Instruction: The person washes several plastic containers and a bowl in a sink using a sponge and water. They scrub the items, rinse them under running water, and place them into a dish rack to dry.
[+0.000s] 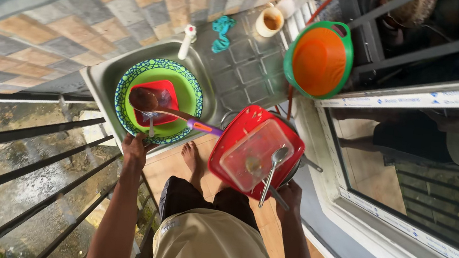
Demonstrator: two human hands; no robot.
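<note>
Steel sink (105, 77) holds green plates; left hand (134, 148) grips its rim, right hand (291, 194) clamps red tray (241, 131).

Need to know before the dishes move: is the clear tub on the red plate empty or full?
Nearly empty. The clear tub shows the red plate through its base, with only a small brownish scrap inside; a spoon lies across its rim.

Home balcony wash-up spot: sink (104, 81), tiles, railing (24, 165).
</note>
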